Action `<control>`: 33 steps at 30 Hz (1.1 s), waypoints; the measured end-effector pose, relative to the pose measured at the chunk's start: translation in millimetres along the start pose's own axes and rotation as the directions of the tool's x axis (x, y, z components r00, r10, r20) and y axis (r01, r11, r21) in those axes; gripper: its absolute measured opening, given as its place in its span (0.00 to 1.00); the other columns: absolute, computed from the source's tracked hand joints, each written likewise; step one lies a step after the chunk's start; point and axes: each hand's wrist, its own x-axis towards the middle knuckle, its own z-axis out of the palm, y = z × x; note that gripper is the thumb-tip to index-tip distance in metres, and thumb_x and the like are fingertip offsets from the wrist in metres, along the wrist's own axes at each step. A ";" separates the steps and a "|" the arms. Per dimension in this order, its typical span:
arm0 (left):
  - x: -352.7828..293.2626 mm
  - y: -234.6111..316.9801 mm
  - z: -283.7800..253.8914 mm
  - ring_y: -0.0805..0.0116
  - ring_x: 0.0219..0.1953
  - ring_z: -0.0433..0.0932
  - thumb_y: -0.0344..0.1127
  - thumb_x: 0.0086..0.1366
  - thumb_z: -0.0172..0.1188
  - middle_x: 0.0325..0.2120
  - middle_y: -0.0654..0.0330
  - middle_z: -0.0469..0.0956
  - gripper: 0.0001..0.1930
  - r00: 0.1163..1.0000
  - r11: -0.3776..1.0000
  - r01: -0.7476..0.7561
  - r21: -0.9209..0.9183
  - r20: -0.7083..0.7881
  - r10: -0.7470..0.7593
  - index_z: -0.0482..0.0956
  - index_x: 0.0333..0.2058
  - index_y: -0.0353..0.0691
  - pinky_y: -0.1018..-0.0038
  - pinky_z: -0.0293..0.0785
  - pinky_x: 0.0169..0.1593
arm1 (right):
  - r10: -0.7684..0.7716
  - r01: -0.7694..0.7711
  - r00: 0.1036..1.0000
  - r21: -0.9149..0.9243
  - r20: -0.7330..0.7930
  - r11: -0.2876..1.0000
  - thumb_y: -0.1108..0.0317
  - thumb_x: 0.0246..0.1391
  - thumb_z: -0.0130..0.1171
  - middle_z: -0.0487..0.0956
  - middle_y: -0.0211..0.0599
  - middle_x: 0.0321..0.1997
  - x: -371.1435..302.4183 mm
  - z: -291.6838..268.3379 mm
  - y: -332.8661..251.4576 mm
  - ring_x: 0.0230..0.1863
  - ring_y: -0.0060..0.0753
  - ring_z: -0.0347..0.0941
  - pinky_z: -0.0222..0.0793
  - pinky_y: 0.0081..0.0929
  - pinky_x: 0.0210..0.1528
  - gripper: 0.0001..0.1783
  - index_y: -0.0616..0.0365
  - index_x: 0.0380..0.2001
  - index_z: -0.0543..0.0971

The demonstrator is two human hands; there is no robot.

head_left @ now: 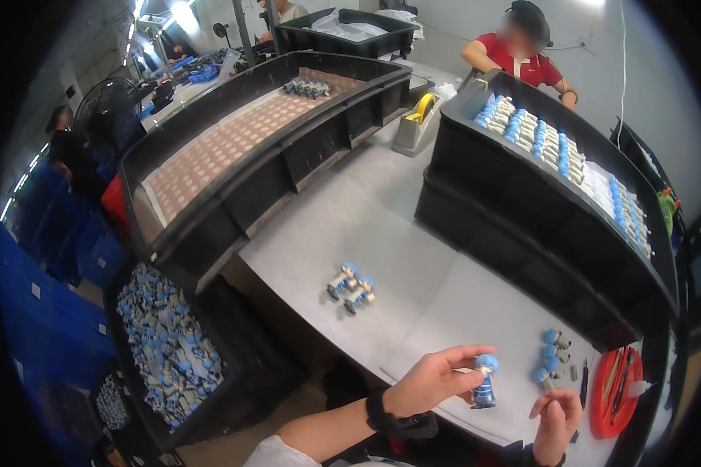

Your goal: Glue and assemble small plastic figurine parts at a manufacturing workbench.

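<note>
My left hand point(436, 383), with a black band at its wrist, pinches a small figurine point(484, 383) between thumb and fingers. The figurine is upright, with a blue head, a blue striped body and a dark round base. To its right, my right hand point(558, 424) has its fingers curled closed at the lower end of another blue-headed figurine point(544, 377); the fingers partly hide it. Just beyond, more blue-headed figurines point(552, 350) with grey bodies lie on the table. Two finished-looking figurines with dark bases point(350, 288) lie together farther left.
Black crates point(522, 206) filled with rows of figurines stand at right. A long black tray point(288, 159) with a dotted liner is at far left, above a bin point(237, 366) of loose blue-and-grey parts. A red tool dish point(602, 389) and tape dispenser point(417, 128) are on the table point(366, 210). A co-worker point(518, 62) sits opposite.
</note>
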 end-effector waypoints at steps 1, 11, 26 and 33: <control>-5.0 8.7 -8.2 0.75 0.36 0.71 0.29 0.60 0.50 0.38 0.59 0.71 0.22 0.997 0.998 -0.060 -0.023 -0.052 0.059 0.59 0.53 0.33 0.79 0.70 0.39 | 0.058 -0.058 0.998 0.006 0.036 0.998 0.73 0.50 0.47 0.72 0.39 0.27 14.7 21.8 -4.8 0.25 0.26 0.67 0.64 0.21 0.29 0.08 0.66 0.34 0.70; -70.9 62.3 -87.2 0.74 0.35 0.73 0.26 0.58 0.51 0.38 0.57 0.72 0.21 0.811 0.977 -0.190 0.099 -0.545 0.213 0.61 0.51 0.31 0.78 0.73 0.38 | 0.383 -0.450 0.874 0.201 0.299 0.870 0.68 0.51 0.50 0.74 0.35 0.29 194.1 273.9 26.5 0.23 0.23 0.68 0.65 0.20 0.25 0.12 0.62 0.37 0.69; -125.8 90.7 -118.4 0.77 0.27 0.72 0.30 0.59 0.53 0.31 0.57 0.75 0.16 0.824 0.994 -0.105 -0.009 -0.561 0.082 0.68 0.47 0.38 0.80 0.70 0.32 | -0.107 -0.190 0.850 -0.490 -0.515 0.851 0.59 0.46 0.51 0.75 0.48 0.27 476.6 342.8 181.9 0.17 0.38 0.72 0.68 0.30 0.19 0.22 0.61 0.43 0.69; -131.9 99.4 -141.7 0.71 0.38 0.72 0.26 0.57 0.52 0.38 0.53 0.71 0.22 0.761 0.995 0.057 -0.087 -0.640 -0.100 0.60 0.51 0.30 0.79 0.73 0.38 | 0.111 -0.329 0.915 -0.556 -0.389 0.763 0.56 0.38 0.53 0.76 0.47 0.38 471.7 365.2 141.3 0.42 0.48 0.71 0.63 0.32 0.47 0.20 0.56 0.33 0.78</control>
